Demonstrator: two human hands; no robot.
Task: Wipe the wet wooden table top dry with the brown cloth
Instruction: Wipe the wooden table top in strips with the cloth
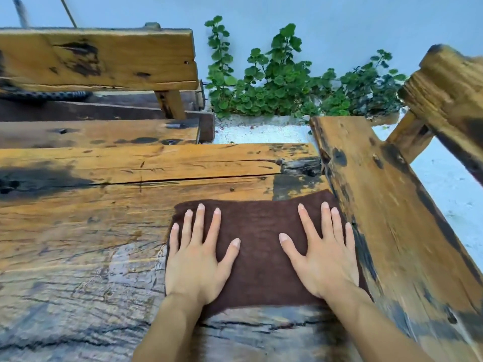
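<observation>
The brown cloth (261, 246) lies spread flat on the wooden bench (104, 218), at its right end. The left hand (194, 262) presses on the cloth's left part and the right hand (322, 259) on its right part. Each grip is wide: fingers straight and splayed, palms down, nothing pinched or held.

The wood just beyond the cloth looks matt and amber, so probably dry. A wet sheen (78, 296) spreads to the left of the cloth and on its near side, and that seems to be most of the work left. To do this step well, keep both palms bearing evenly so the whole cloth stays in contact. Drag it along the grain in overlapping passes into the shine, and turn it once it is soaked. The cracks in the boards will likely hold water and need a slower press.

Hard against the cloth's right edge runs a seat plank (386, 218), which blocks any stroke that way; whether the two touch I cannot tell. Beyond the cloth lie white gravel (261, 134) and leafy green plants (282, 84). Beyond it to the left stand another seat (99, 133) and its backrest plank (99, 58).
</observation>
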